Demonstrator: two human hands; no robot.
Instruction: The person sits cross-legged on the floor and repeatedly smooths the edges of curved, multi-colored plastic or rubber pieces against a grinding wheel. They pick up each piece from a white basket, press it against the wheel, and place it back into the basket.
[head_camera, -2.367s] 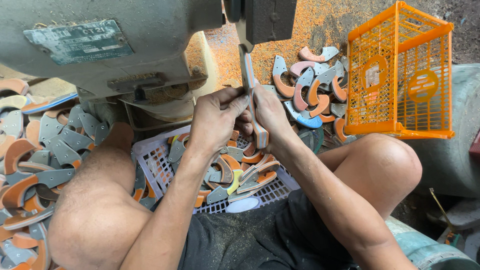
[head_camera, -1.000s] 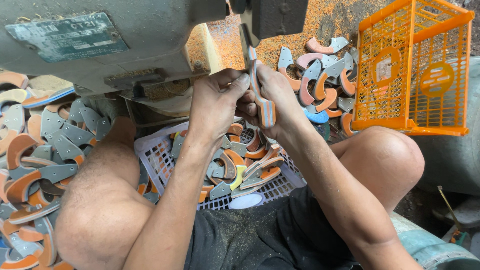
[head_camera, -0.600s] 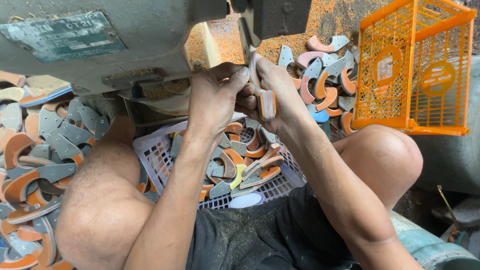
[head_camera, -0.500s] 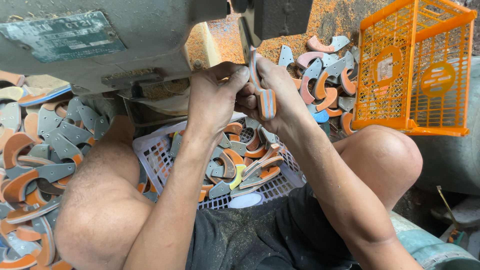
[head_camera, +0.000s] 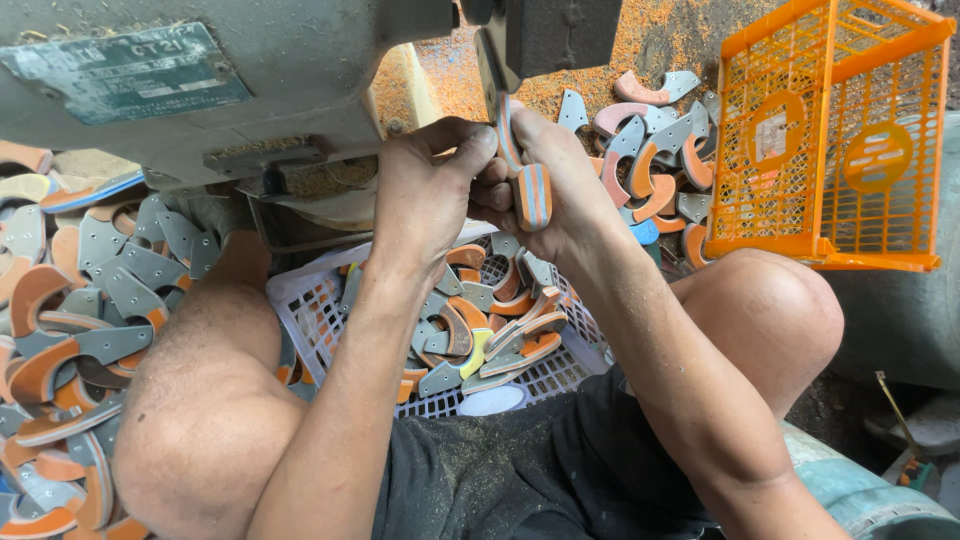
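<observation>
We see the grey machine (head_camera: 200, 90) walling the front, orange crate (head_camera: 830, 140) blocking right; the white basket (head_camera: 320, 300) below seems reachable

Orange dust coats the floor (head_camera: 690, 40) behind a grey-green machine housing (head_camera: 250, 70); an orange mesh crate (head_camera: 830, 130) stands right, in what seems daylight.

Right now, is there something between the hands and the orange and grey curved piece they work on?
Nothing visible. The left hand and right hand already touch the curved piece, holding it up against the grey machine, above the white basket.
</observation>
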